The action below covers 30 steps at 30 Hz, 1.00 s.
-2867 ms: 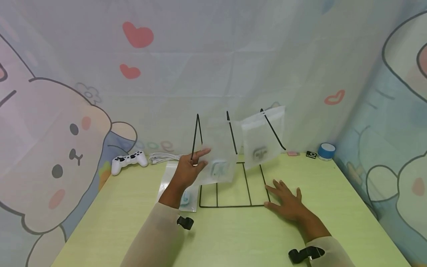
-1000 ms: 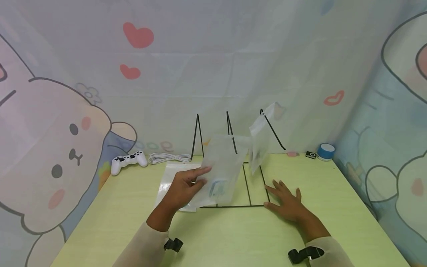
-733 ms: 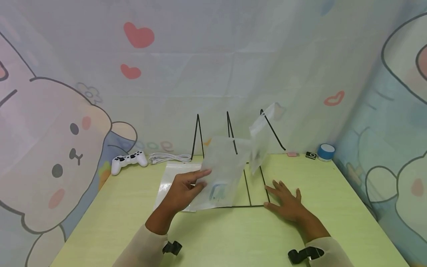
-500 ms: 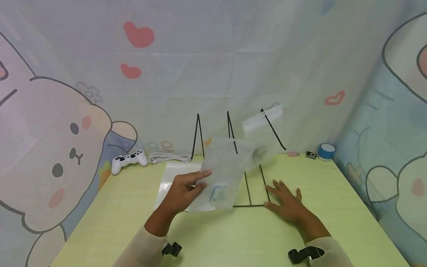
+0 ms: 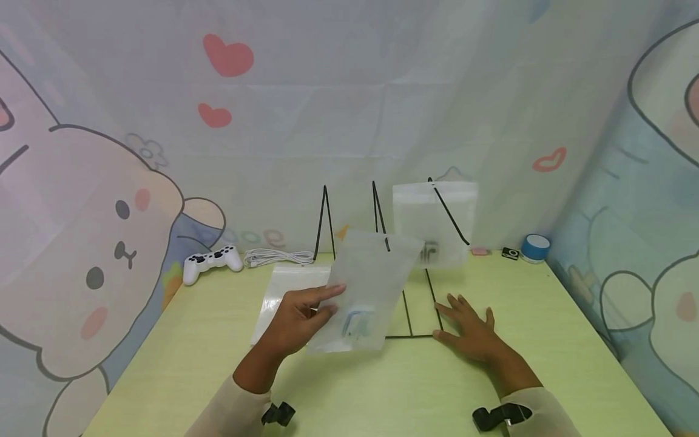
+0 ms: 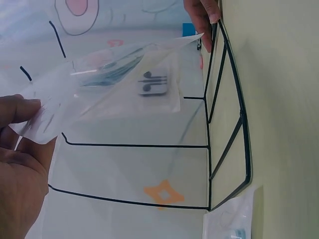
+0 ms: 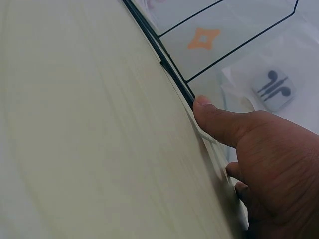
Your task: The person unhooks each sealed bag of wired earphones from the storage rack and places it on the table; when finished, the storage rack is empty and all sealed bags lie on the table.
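My left hand (image 5: 297, 321) pinches the left edge of a translucent zip bag (image 5: 371, 273) holding something bluish, too blurred to tell. The tip of the black wire rack's middle hook (image 5: 388, 244) shows in front of the bag's upper edge. On the right hook hangs another zip bag (image 5: 412, 209); its earphones (image 6: 152, 84) show in the left wrist view. My right hand (image 5: 469, 331) lies with spread fingers at the right side of the rack's base (image 5: 409, 336). In the right wrist view, its thumb (image 7: 219, 119) touches the base wire.
Another zip bag (image 5: 273, 303) lies flat left of the rack, partly behind my left hand. Along the back stand a white game controller (image 5: 213, 264), a coiled white cable (image 5: 278, 257), a pink piece (image 5: 480, 251), a small black square item (image 5: 510, 254) and a blue-and-white cylinder (image 5: 535, 247).
My left hand has drawn the pinched bag down and towards me along the middle hook. The bag on the right hook has swung round to face front. My right hand has stayed put.
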Tool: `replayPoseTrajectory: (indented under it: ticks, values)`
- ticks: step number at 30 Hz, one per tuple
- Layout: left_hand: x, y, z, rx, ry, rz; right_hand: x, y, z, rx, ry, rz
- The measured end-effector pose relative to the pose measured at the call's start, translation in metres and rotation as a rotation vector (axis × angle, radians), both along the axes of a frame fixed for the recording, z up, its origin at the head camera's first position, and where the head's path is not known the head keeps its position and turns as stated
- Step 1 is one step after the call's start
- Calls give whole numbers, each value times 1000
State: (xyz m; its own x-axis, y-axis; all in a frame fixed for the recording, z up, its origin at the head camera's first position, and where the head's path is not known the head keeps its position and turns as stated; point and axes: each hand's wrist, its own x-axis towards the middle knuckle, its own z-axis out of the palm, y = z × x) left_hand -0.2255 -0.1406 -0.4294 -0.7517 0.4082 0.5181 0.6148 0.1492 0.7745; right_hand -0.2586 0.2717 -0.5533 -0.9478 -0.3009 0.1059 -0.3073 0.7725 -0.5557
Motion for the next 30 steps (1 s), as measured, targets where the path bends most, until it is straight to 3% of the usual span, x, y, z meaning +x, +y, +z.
replayPoseTrajectory:
  ticks: [13, 30]
  values:
    - [9, -1, -2, 23, 15, -43, 4, -2, 6, -4, -7, 0]
    - [20, -3, -1, 75, 175, -116, 1, 0, 1, -6, -15, 3]
